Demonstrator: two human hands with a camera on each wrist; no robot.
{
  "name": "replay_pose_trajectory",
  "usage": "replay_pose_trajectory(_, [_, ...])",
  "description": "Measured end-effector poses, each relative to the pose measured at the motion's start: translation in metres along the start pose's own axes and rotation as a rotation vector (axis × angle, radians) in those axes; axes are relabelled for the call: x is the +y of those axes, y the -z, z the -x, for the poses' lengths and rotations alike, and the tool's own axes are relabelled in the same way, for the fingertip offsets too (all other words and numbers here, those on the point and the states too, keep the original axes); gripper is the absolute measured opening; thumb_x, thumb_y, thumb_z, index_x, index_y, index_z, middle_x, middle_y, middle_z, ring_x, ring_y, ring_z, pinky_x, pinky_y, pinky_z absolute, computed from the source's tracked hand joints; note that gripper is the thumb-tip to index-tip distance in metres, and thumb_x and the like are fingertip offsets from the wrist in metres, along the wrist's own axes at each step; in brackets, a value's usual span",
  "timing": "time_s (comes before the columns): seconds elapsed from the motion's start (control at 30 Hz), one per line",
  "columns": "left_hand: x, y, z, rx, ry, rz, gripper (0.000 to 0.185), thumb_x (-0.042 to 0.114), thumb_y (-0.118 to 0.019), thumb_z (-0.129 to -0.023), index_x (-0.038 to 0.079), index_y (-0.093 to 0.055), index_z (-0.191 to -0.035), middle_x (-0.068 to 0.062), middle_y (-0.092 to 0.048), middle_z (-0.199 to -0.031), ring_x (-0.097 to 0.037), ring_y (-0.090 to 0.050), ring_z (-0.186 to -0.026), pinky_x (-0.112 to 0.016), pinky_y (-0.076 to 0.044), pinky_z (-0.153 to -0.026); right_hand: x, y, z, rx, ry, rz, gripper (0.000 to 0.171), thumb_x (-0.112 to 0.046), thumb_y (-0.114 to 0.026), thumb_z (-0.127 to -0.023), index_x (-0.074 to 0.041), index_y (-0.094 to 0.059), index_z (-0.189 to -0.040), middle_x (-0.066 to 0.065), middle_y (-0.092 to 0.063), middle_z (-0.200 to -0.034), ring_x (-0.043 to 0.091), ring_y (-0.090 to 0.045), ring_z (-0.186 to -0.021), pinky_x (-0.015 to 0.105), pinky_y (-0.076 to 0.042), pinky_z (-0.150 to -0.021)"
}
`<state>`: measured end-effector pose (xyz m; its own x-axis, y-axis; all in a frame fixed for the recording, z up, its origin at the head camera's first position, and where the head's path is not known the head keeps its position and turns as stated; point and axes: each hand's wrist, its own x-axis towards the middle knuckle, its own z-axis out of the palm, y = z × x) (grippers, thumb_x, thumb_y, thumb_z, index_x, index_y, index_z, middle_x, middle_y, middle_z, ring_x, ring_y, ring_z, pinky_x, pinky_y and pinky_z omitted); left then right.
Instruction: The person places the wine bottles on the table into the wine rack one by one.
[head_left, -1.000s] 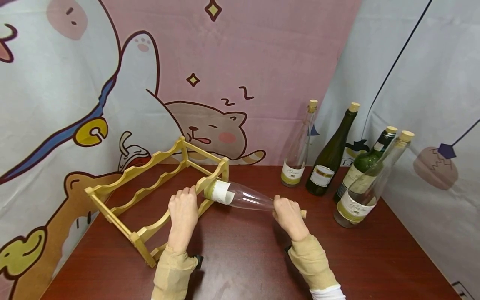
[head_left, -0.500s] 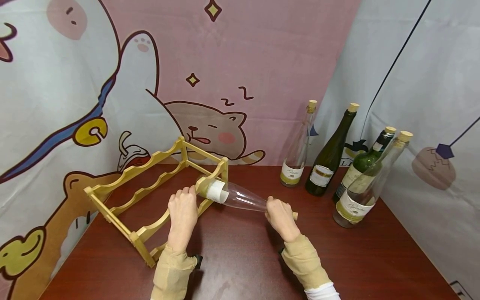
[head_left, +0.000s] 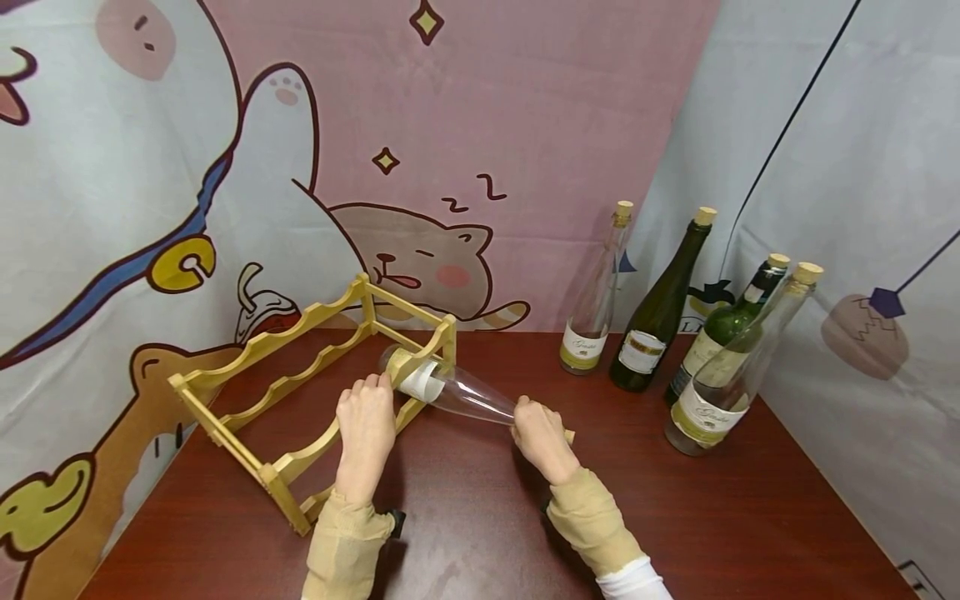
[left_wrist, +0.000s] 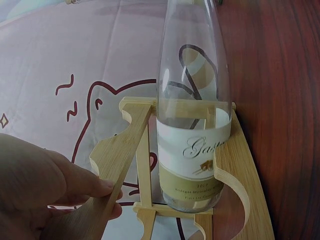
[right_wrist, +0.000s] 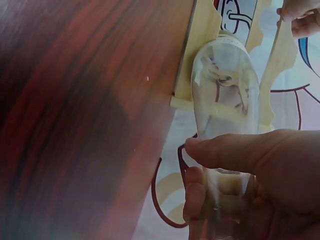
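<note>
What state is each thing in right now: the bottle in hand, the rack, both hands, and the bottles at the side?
Clear bottle: lying tilted, base end inside the rack's end slot, corked.
Wooden rack: standing on the table, holding only that bottle.
Left hand: gripping the rack's front rail.
Right hand: fingers curled round the bottle's neck.
Four bottles: upright on the table, corked.

Bright, even light; wide-angle edge bending.

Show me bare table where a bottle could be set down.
Bare wood lies on the table between the two forearms and right of the right hand. It is crowded around the standing bottles and the rack.
</note>
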<state>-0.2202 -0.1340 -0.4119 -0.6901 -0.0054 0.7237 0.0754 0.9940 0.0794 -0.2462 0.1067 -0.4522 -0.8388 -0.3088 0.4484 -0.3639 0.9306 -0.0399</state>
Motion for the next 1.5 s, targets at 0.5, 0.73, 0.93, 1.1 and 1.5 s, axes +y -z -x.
replay_pose_trajectory(0.5, [0.0,-0.001,0.001,0.016,-0.006,0.003,0.014,-0.004,-0.059,-0.075,-0.002,-0.066,-0.087,-0.016,-0.062,-0.071,-0.035,-0.06,-0.068,-0.042,-0.044,-0.061,-0.02,-0.011,-0.008,-0.071,-0.028,-0.064,0.017,-0.006,-0.068,-0.072,-0.003,-0.052,-0.076,0.013,-0.063,-0.063,0.03,-0.064,-0.058,0.042,-0.05,-0.049])
replay_pose_trajectory(0.73, [-0.001,-0.001,0.001,0.025,-0.011,0.007,0.013,-0.003,-0.06,-0.075,-0.002,-0.065,-0.087,-0.015,-0.062,-0.071,-0.035,-0.06,-0.067,-0.042,-0.044,-0.06,-0.032,-0.013,-0.017,-0.152,-0.069,-0.089,0.014,-0.007,-0.065,-0.077,-0.001,-0.053,-0.08,0.015,-0.064,-0.071,0.033,-0.065,-0.065,0.046,-0.049,-0.052])
replay_pose_trajectory(0.93, [0.0,-0.001,0.001,0.022,-0.008,0.01,0.01,-0.004,-0.059,-0.074,-0.002,-0.063,-0.083,-0.015,-0.062,-0.071,-0.035,-0.06,-0.067,-0.042,-0.044,-0.06,-0.042,-0.018,-0.024,-0.189,-0.105,-0.124,0.011,-0.006,-0.062,-0.079,-0.001,-0.052,-0.081,0.015,-0.063,-0.072,0.034,-0.065,-0.066,0.046,-0.049,-0.054])
replay_pose_trajectory(1.1, [-0.001,0.0,0.001,0.027,-0.011,0.01,0.011,-0.005,-0.06,-0.072,-0.002,-0.063,-0.082,-0.016,-0.063,-0.072,-0.035,-0.06,-0.067,-0.042,-0.044,-0.059,-0.049,-0.023,-0.03,-0.241,-0.135,-0.17,0.011,-0.006,-0.06,-0.081,-0.001,-0.051,-0.083,0.015,-0.063,-0.077,0.034,-0.064,-0.069,0.045,-0.05,-0.06])
replay_pose_trajectory(1.5, [-0.001,0.0,0.001,0.033,-0.011,0.003,0.013,-0.004,-0.06,-0.073,-0.002,-0.066,-0.085,-0.015,-0.062,-0.071,-0.035,-0.06,-0.067,-0.041,-0.044,-0.06,-0.065,-0.037,-0.047,-0.335,-0.17,-0.229,0.013,-0.007,-0.058,-0.081,0.001,-0.051,-0.089,0.017,-0.061,-0.08,0.036,-0.064,-0.077,0.047,-0.051,-0.067])
